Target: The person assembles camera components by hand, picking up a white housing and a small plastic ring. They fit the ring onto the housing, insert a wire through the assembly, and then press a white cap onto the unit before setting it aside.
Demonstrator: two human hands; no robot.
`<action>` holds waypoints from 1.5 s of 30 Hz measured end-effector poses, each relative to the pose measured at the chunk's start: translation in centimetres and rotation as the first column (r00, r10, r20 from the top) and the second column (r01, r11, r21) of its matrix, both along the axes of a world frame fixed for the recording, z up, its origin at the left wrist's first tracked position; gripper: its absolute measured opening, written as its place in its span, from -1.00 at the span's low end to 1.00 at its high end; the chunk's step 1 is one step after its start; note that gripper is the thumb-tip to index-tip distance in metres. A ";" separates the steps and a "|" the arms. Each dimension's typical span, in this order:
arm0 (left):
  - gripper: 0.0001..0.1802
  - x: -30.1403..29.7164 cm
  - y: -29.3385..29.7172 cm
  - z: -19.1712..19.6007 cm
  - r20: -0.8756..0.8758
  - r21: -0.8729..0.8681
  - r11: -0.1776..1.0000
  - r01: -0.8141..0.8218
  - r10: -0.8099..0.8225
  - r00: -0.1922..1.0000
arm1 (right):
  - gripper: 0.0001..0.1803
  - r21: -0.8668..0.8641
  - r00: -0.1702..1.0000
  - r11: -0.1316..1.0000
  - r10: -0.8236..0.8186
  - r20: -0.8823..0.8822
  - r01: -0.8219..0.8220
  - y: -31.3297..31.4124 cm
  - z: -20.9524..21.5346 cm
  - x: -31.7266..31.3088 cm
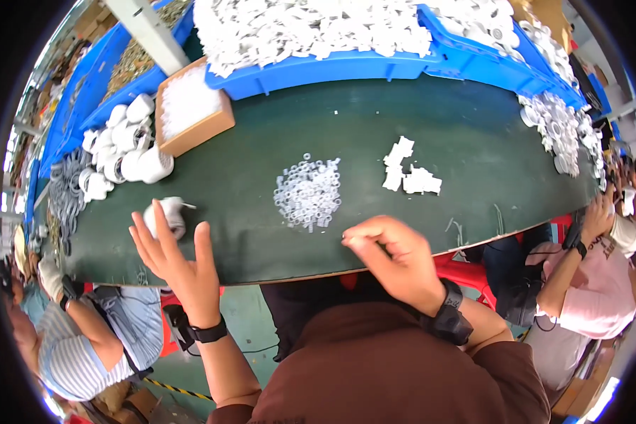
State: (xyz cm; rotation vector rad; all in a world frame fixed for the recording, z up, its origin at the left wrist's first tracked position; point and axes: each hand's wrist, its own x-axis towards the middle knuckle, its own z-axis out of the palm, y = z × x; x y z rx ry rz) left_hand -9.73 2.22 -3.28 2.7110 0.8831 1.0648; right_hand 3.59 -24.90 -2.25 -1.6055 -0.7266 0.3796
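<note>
My left hand is raised over the table's near edge with its fingers spread, and nothing is in it. Just beyond its fingers lies a white rounded plastic part with a thin stem, partly hidden by the hand. My right hand is closed, thumb and forefinger pinched together; whatever small thing they hold cannot be made out. A pile of small translucent rings lies beyond and left of that pinch. Farther off, to the right of the rings, is a small group of white plastic pieces.
Blue bins of white parts line the dark green table's far side. At left are a cardboard box, white rounded parts and grey pieces. White parts lie far right. People sit on both sides.
</note>
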 end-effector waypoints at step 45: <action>-0.88 1.7 -5.5 -1.7 -0.002 -0.169 0.948 0.268 -0.273 0.962 | -0.33 -0.372 0.843 0.756 -0.470 0.263 0.538 -16.9 2.3 10.6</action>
